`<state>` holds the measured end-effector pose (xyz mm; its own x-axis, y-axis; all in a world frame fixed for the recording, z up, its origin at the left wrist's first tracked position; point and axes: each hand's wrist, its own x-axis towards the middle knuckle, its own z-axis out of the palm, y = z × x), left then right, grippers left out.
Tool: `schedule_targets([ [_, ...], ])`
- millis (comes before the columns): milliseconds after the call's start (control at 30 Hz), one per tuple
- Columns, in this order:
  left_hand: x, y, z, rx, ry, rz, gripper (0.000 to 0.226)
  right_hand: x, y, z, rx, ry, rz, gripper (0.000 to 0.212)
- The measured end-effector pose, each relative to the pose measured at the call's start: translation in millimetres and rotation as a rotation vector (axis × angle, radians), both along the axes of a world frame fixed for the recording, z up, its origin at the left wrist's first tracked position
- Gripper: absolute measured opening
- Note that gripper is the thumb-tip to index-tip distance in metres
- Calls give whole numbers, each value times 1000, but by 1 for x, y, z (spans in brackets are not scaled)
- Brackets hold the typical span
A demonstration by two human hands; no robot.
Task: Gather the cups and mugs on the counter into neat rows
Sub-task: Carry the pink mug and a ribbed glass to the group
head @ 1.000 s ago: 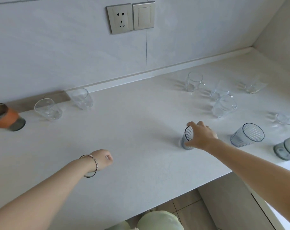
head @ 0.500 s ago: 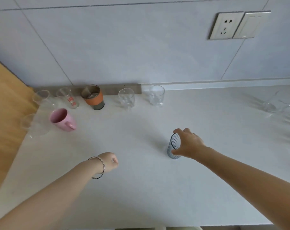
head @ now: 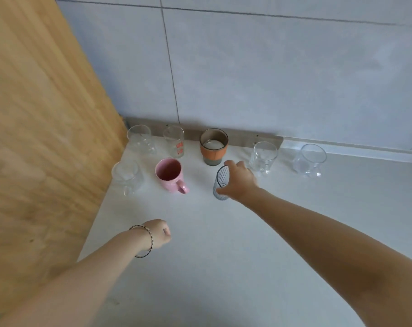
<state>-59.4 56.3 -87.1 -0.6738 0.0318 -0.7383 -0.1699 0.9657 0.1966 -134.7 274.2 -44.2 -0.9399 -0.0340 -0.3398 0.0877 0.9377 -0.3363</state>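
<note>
Near the back left corner of the counter: right hand point(head: 240, 181) wraps the ribbed grey glass point(head: 220, 184) from its right side, fingers over the rim, thumb low on the near wall — clamped on it.
Glass position: upright, its base at or just above the white counter point(head: 224, 267); contact with the surface cannot be told.
Glass neighbours: orange-banded cup point(head: 213, 146) just behind it, pink mug point(head: 170, 175) to its left with a gap between, clear glass with a thick base point(head: 262, 156) just behind the knuckles.
Back row: along the wall strip, left to right — clear mug point(head: 140, 139), tall glass with red print point(head: 175, 141), the orange-banded cup, the thick-based clear glass, then a wider clear glass point(head: 310, 160) set apart to the right.
Second row: clear glass mug point(head: 127, 177) at the far left, touching or nearly touching the wooden panel point(head: 35, 138); the pink mug beside it, handle turned toward the viewer and right.
Left hand: left hand point(head: 159, 233) closed in a loose fist, holding nothing, hovering low over the counter well in front of the mugs; cord bracelet point(head: 145, 241) on the wrist.
Edges: wooden panel closes the left side; tiled wall point(head: 271, 79) closes the back.
Open room: bare counter to the right of the held glass and across the whole near area; tight behind it, moderate gap toward the pink mug.
</note>
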Motion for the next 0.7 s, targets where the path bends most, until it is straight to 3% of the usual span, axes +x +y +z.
schedule_targets([
  [300,-2,-18,-14,83,-18,29,29,-21,-45,-26,101,-1,59,74],
  [567,0,6,-13,75,-32,-9,30,6,-20,-31,29,-90,-1,98],
  [700,-5,43,-2,68,-11,-88,30,36,34,-37,43,-338,5,62],
])
